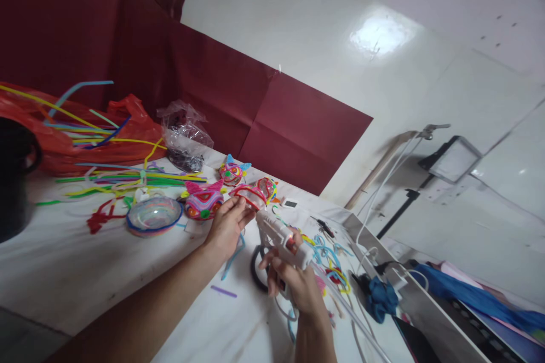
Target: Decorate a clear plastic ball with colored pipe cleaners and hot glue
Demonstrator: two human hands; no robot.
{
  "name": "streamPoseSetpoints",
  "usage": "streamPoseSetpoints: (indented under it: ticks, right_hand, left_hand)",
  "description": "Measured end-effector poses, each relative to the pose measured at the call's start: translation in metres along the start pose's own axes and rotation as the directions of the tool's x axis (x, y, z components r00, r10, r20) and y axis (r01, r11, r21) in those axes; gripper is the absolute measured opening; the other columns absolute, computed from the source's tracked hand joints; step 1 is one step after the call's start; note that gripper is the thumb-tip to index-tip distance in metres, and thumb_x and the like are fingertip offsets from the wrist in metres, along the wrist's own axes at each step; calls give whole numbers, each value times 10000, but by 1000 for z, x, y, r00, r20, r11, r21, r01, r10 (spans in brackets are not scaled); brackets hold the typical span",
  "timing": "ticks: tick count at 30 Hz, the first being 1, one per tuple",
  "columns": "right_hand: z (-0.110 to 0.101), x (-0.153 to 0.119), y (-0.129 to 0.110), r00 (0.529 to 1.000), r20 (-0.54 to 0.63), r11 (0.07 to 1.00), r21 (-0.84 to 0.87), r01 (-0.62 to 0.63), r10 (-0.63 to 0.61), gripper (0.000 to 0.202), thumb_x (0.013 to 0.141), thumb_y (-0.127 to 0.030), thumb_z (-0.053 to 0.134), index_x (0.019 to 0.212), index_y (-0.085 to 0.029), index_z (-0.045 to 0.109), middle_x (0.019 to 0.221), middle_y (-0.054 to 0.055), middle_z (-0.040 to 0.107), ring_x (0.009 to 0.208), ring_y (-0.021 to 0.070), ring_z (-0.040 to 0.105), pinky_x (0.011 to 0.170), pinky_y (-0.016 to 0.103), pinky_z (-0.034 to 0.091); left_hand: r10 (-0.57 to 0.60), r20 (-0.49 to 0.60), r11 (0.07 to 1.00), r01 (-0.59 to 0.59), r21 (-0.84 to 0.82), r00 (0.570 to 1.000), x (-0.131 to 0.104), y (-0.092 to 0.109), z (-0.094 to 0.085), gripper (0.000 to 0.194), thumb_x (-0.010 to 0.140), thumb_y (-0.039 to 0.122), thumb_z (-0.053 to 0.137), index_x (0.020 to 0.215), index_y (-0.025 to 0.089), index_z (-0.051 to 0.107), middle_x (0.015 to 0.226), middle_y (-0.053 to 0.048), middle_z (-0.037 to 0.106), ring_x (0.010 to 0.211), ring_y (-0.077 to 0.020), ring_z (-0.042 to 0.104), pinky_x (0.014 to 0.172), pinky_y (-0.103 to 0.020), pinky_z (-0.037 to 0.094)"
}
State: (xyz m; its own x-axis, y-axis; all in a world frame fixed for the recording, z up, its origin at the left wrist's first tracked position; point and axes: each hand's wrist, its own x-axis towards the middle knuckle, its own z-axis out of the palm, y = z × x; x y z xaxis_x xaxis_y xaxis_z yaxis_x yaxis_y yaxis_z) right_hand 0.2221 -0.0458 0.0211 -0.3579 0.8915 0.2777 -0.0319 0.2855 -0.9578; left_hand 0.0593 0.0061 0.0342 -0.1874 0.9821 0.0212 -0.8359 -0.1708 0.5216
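Note:
My right hand (293,278) is wrapped round the handle of a white hot glue gun (281,233), with a glue stick trailing from its back end. The nozzle points up and left, close to the fingers of my left hand (230,218). Those fingers pinch a small curved piece edged in red and pink pipe cleaner (252,197). Just left of it on the table sits a pink pipe-cleaner animal head (204,201) with pointed ears and a green nose. Behind are a blue-eared animal head (233,172) and another colourful round piece (267,188), partly covered.
A clear bowl with a blue rim (154,216) stands left, near pipe cleaners (128,177) and a red plastic bag (123,153). A black container (15,181) is at far left. Pipe-cleaner scraps (327,252), cables and a blue scrunchie-like cloth (381,299) lie right.

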Motion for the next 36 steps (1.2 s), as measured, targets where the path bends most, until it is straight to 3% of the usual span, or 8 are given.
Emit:
streamPoseSetpoints:
  ticks: [11,18,36]
  right_hand:
    - [-1,-1,-1,1000,9,1000,18,5,-5,455,806,-383,665,1141,-228,399,739,-17,689,374,100,569,364,183,391]
    - [2,-2,-4,1000,13,998,62,19,-20,484,790,-383,694,1137,-233,392,749,-11,689,373,88,545,365,173,367]
    - [2,-1,-5,1000,2,999,41,27,-27,509,782,-414,690,1150,-234,389,738,-14,684,370,93,534,365,183,365]
  left_hand:
    - [7,12,1000,-6,-12,1000,2,-1,-1,156,797,115,747,699,155,633,695,-31,697,665,-143,678,726,-266,563]
    - [3,-2,1000,-3,-10,1000,1,0,0,162,838,81,671,703,164,638,690,-31,697,669,-139,682,711,-261,566]
    - [-3,8,1000,3,-21,1000,2,2,-1,156,790,106,745,702,160,628,690,-22,694,673,-142,682,696,-256,573]
